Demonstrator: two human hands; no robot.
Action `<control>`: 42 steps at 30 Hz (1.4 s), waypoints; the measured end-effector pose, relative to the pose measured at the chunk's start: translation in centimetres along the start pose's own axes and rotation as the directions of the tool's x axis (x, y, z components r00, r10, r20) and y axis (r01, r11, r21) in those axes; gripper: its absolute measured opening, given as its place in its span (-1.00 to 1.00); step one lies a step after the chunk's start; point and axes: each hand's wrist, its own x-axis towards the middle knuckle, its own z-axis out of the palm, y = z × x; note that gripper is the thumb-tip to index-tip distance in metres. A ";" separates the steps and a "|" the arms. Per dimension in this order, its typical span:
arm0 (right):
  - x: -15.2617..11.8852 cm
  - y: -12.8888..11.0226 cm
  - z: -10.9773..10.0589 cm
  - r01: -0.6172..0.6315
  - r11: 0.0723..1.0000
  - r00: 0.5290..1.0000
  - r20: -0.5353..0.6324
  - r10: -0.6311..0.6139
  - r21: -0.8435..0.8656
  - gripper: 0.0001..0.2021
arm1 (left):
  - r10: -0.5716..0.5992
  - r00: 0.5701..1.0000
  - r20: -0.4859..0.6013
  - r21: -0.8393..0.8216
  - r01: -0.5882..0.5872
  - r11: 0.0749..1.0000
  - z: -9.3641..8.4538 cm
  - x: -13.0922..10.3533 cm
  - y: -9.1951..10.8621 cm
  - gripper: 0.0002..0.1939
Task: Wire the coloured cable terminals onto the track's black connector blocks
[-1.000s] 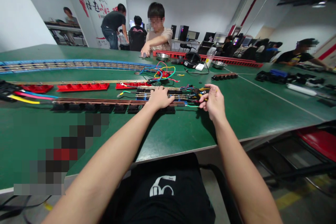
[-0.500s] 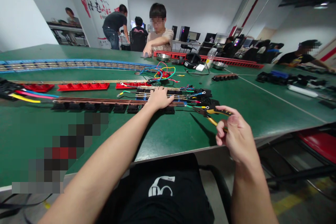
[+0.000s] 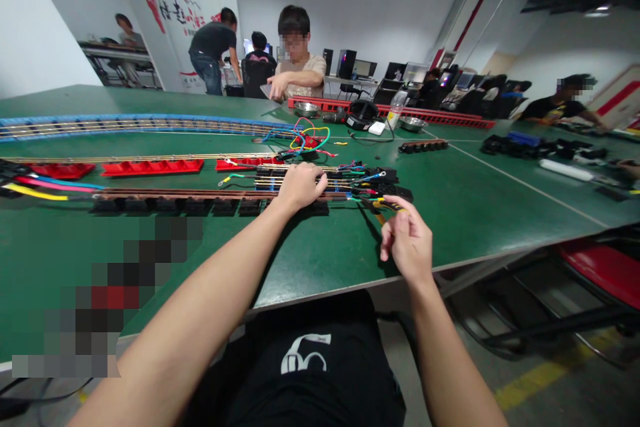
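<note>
My left hand (image 3: 300,185) rests from above on a black track section (image 3: 320,210) with brass-coloured and brown rails, its fingers bent over the rails. At the track's right end, my right hand (image 3: 409,240) is closed around pliers (image 3: 381,219) with yellow-and-black handles. The pliers' head is close to the wire ends there, but what lies in the jaws is too small to tell. A blue wire (image 3: 376,178) with a ring terminal sticks out at that end. To the left of my left hand, a green wire (image 3: 233,177) ends in another ring terminal.
Blue curved track (image 3: 150,125) runs behind, with red track pieces (image 3: 153,167) nearer. Loose coloured wires (image 3: 313,139) lie beyond my left hand. Farther back are a bottle (image 3: 397,110), a metal bowl (image 3: 413,124) and a seated person (image 3: 300,73). A red stool (image 3: 600,267) stands right of the table.
My right hand and the pliers have moved left, closer to the track end. My left hand stays on the track, fingers more bent. The person opposite has raised a flat object off the table.
</note>
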 end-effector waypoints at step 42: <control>0.9 2.1 -1.0 0.268 0.892 0.943 0.287 -0.167 -0.364 -0.51 | 0.056 0.985 0.161 0.135 -0.078 0.988 1.2 -2.9 2.7 -0.39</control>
